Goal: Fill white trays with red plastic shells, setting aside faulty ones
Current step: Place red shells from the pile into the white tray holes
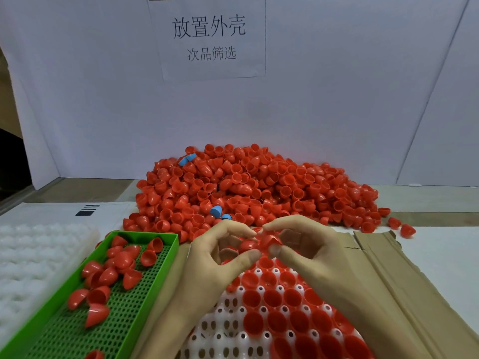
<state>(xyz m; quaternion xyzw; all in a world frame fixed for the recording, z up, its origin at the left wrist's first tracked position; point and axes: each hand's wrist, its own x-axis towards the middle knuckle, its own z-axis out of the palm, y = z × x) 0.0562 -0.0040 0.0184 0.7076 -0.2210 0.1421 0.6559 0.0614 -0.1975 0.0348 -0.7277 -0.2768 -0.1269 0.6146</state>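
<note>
The left hand curls thumb and fingers round a small red dome-shaped plastic shell. The right hand pinches a second red shell between thumb and forefinger. The two shells touch each other between the fingertips, above the far end of a white plastic tray with round sockets.

Most of this tray's middle and right sockets hold seated red shells, open side up, while the sockets along its near left show bare white. The tray lies on a sheet of brown cardboard spread over the tabletop.

Just left of the hands stands a long green perforated plastic bin. In it lie loose red shells, tipped at all angles and mostly in its far half. Beyond the bin, at the left edge, sits a stack of translucent white trays.

Behind the hands a big heap of red shells reaches back to the white backdrop. A few blue shells are mixed into it, and several stray red ones lie near its right foot. A paper sign with printed characters hangs on the backdrop above.
</note>
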